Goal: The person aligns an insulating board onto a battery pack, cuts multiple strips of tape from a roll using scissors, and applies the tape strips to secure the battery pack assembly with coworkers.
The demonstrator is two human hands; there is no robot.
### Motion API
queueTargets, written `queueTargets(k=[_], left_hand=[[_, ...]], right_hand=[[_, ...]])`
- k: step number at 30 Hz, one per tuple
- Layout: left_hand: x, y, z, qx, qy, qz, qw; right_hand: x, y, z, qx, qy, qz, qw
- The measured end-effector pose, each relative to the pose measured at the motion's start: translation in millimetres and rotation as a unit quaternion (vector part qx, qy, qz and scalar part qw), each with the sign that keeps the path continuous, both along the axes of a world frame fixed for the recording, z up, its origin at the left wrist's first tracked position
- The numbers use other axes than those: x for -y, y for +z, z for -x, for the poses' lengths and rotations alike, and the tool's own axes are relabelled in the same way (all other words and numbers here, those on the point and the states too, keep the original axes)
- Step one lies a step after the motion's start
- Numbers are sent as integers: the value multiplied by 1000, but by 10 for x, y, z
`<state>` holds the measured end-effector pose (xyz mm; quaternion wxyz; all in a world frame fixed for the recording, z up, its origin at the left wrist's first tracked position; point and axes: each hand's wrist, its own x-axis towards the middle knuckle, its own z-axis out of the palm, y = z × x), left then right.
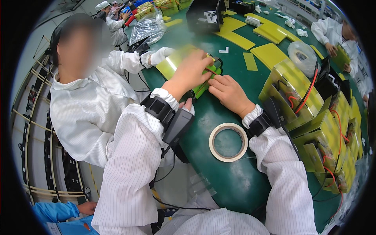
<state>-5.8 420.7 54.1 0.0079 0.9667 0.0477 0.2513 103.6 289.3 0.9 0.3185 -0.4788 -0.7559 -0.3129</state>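
Beyond the hands, at the far side of the table (235, 180), stands a black box-like case (194, 11) with white pieces (210, 17) showing in it; a crumpled clear bag (147, 30) lies to its left, its contents hard to make out. Past the right hand, another clear wrapping (303, 55) encloses a pale roll. The left hand (190, 74) lies bent over the top of a bright green pack (201, 89), near a red wire (210, 71); the right hand (230, 94) has curled fingers at the pack's right edge. The hands are close but apart, and whether either one is closed on a part cannot be told, since the fingers hide it. A yellow panel (167, 65) sits against the pack, left of the left hand; a co-worker's gloved hand (161, 56) is beside it, and bare fingertips (188, 104) show below the left hand. A tape roll (212, 143) lies nearer the body, below the right hand; wired yellow packs (322, 135) stand to that hand's right.
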Motion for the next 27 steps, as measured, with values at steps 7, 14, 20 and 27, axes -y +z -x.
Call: queueTargets(k=[7, 14, 20, 27], left_hand=[[-46, -25, -111, -5, 16, 88, 996], [-106, 23, -68, -53, 19, 100, 993], [84, 90, -105, -106, 53, 19, 993], [203, 87, -255, -183, 109, -104, 971]], right_hand=[[56, -80, -25, -21, -17, 17, 999], [415, -41, 80, -236, 18, 87, 968], [424, -73, 71, -791, 85, 124, 593], [413, -78, 71, -821, 127, 212, 515]])
